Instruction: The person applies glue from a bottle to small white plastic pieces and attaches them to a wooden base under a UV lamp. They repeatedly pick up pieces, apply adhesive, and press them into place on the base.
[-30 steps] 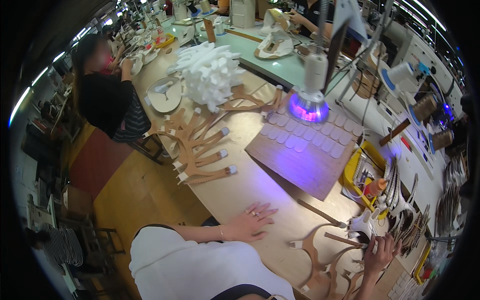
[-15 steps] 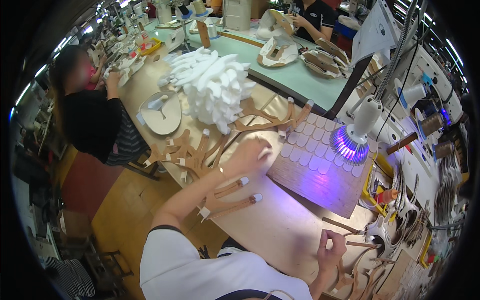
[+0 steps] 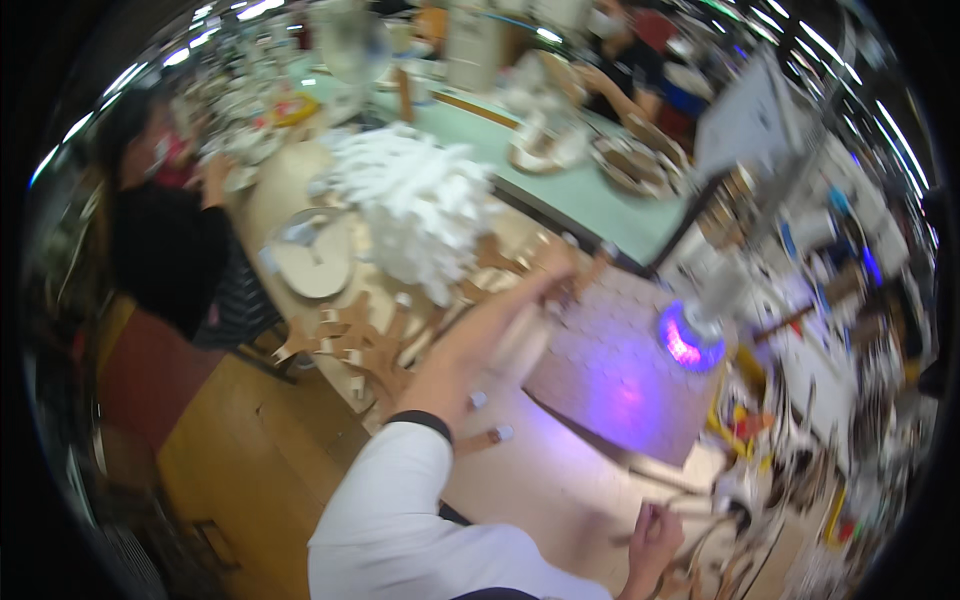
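Note:
My left hand (image 3: 556, 266) is stretched out to the far left corner of a wooden board (image 3: 655, 425). It is smeared by motion and overlaps a brown forked strap piece (image 3: 597, 268) with a pale tip; whether it grips that piece I cannot tell. Rows of small rounded pale patches (image 3: 600, 330) lie on the board, under purple light from a lamp (image 3: 692, 335). My right hand (image 3: 655, 538) is closed low over the near right of the table, beside thin brown straps (image 3: 715, 570). What its fingers hold, if anything, is hidden.
A heap of white foam pieces (image 3: 410, 200) stands at the far left, beside a round beige panel (image 3: 318, 262). More brown strap pieces (image 3: 365, 335) lie along the left edge. A yellow tray (image 3: 735, 405) is right of the board. Two people (image 3: 160, 250) work across the tables.
My left hand has moved away and to the right, from the table left of the board to the strap pieces at its far corner. My right hand has dropped slightly. The view has shifted and blurred.

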Available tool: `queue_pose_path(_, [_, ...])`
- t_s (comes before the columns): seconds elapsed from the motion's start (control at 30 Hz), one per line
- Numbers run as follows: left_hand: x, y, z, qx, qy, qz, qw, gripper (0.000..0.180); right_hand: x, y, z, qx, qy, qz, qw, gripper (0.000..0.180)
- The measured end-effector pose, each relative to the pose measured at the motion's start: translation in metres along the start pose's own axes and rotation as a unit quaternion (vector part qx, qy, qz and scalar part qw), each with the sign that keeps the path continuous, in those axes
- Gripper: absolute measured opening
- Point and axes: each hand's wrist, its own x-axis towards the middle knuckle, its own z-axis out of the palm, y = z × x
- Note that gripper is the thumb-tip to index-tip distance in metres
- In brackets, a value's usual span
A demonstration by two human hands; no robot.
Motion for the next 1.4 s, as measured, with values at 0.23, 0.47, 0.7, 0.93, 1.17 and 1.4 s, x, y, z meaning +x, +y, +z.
queue_pose_path(0.23, [-0.001,0.016,-0.007,-0.149,0.039,-0.136,0.979,0.037,0.010,0.024,-0.001,0.086,-0.118,0.031,0.989,0.020])
queue_pose_path(0.47, [-0.062,0.045,-0.109,-0.235,0.150,0.104,0.955,0.026,0.046,0.015,0.002,0.125,-0.163,-0.084,0.975,0.017])
queue_pose_path(0.7, [-0.188,0.108,-0.189,-0.289,-0.021,0.286,0.913,0.026,0.061,-0.003,-0.020,0.190,-0.138,-0.129,0.963,0.014])
queue_pose_path(0.93, [-0.301,0.169,-0.153,-0.218,-0.354,0.435,0.799,0.027,0.052,-0.039,-0.059,0.395,0.041,0.008,0.918,0.022])
queue_pose_path(1.17, [-0.340,0.208,-0.079,-0.248,-0.508,0.453,0.689,0.033,0.003,-0.040,-0.074,0.680,-0.035,0.109,0.724,0.040])
queue_pose_path(1.4, [-0.332,0.192,-0.046,-0.291,-0.433,0.356,0.776,0.034,0.003,-0.023,-0.067,0.729,-0.057,0.121,0.671,0.030])
